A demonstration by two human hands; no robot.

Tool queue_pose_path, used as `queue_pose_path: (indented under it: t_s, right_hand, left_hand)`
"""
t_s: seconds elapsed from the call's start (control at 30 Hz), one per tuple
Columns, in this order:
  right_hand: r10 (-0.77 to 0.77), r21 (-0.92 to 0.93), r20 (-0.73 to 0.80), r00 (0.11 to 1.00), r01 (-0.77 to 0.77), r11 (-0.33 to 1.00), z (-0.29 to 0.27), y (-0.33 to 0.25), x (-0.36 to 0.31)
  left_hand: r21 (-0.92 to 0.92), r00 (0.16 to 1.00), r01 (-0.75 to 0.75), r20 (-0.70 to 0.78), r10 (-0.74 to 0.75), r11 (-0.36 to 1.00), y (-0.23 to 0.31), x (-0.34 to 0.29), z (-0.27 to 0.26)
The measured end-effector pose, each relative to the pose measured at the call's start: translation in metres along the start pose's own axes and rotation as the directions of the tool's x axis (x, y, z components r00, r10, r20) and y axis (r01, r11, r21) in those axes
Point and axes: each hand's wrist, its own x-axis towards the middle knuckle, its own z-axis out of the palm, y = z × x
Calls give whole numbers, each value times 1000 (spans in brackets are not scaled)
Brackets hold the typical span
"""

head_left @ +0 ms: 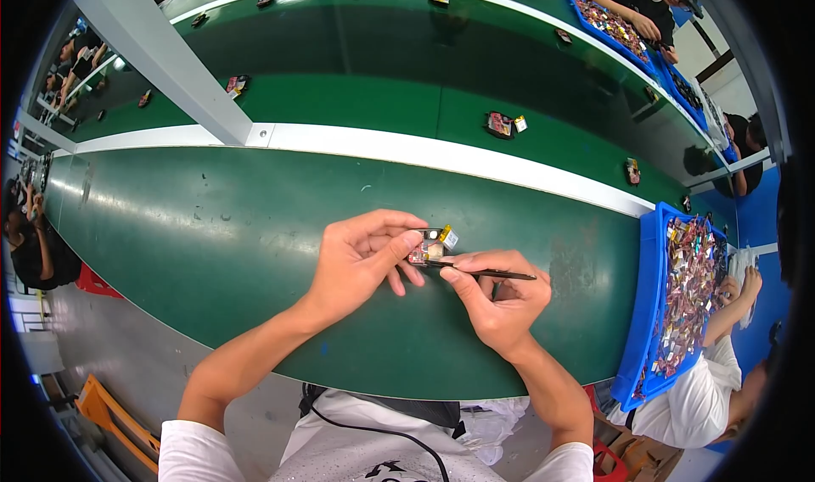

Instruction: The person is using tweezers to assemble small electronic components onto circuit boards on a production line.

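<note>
- Head view: we have a small open device [427, 251] over the middle of the green desk [212, 253], apart from its surface as far as we can see.
- A silver-and-yellow piece [449, 237] sits at the device's upper right corner.
- Our left grip [361, 257] pinches the device by its left side.
- Our right grip [505, 304] clasps a slim black tool [509, 274], its tip at the device's lower edge.
- Past the white rail [407, 151], similar devices [498, 125] lie on a green belt [373, 109].
- To our right, a blue tray [647, 295] holds heaped small parts [686, 287].
</note>
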Motion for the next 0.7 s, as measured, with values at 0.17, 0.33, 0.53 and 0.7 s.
queue_pose_path:
  t_s: [0.17, 0.33, 0.53, 0.7]
  right_hand:
    - [49, 11, 11, 999, -49, 999, -5, 0, -2]
    - [61, -8, 42, 997, -60, 998, -12, 0, 0]
    - [70, 20, 57, 996, -71, 997, -19, 2, 3]
    - [54, 2, 89, 995, -54, 999, -24, -1, 6]
  left_hand:
    - [20, 1000, -25, -1, 25, 999, 0, 0, 4]
    - [46, 1000, -25, -8, 26, 999, 0, 1, 7]
    - [26, 999, -3, -38, 4, 1000, 1, 3, 13]
    - [28, 1000, 3, -31, -2, 1000, 2, 4, 18]
